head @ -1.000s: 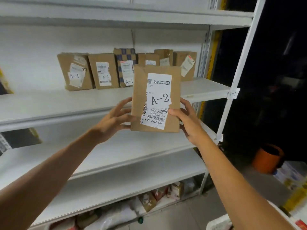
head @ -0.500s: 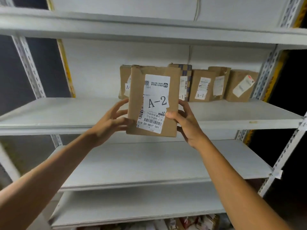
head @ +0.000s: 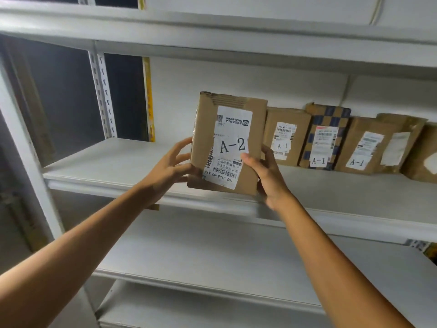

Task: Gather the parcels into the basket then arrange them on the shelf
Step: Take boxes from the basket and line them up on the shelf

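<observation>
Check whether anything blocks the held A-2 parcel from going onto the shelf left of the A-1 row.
Nothing visible does. The A-2 parcel, held by the left hand and right hand, faces bare shelf; the A-1 parcels stand to its right.

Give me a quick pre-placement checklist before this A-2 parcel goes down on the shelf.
1. Grip: left hand and right hand both hold the A-2 parcel: ok.
2. Label faces out, readable: ok.
3. Bare shelf left of the row: ok.
4. Neighbours, such as the nearest A-1 parcel, read A-1, not A-2: not ok.
5. Parcel resting on the shelf or held above it: cannot tell.
</observation>
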Demonstrator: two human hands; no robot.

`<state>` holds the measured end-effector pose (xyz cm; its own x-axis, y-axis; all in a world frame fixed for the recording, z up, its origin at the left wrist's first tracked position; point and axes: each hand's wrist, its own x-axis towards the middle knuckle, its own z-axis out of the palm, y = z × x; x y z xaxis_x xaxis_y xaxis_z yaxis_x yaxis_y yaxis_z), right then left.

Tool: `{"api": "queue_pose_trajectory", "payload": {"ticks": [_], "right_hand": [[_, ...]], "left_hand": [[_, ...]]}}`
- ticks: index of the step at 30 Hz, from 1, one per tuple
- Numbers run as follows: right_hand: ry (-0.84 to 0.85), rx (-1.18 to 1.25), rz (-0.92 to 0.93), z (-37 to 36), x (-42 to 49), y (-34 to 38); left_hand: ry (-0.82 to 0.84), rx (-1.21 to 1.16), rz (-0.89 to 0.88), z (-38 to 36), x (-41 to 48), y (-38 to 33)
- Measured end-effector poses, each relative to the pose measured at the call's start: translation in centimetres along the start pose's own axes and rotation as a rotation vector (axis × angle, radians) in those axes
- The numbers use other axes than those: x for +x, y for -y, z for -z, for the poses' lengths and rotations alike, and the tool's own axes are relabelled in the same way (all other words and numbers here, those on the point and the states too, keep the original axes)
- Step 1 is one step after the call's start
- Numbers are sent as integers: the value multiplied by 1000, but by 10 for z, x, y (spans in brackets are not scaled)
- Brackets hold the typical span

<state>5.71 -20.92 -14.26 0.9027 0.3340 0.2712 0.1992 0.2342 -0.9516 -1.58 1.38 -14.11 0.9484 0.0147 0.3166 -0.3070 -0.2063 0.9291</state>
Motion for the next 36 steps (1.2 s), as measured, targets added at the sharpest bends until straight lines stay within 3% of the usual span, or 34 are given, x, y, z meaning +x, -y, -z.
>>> {"api": "queue_pose_trajectory", "payload": {"ticks": [13,23,31,36], "right_hand": [[16,-50,20,-43,104,-30],[-33,-124,44,-72,166,-49],[-157,-145,52,-54,171,-62],[-130,-194,68,-54,180,-60]], "left_hand": [[-33,26,15,73,74,32],[79,49,3,130,137,59],[174,66,-6,124,165,74],[131,86,-6,125,171,78]]}}
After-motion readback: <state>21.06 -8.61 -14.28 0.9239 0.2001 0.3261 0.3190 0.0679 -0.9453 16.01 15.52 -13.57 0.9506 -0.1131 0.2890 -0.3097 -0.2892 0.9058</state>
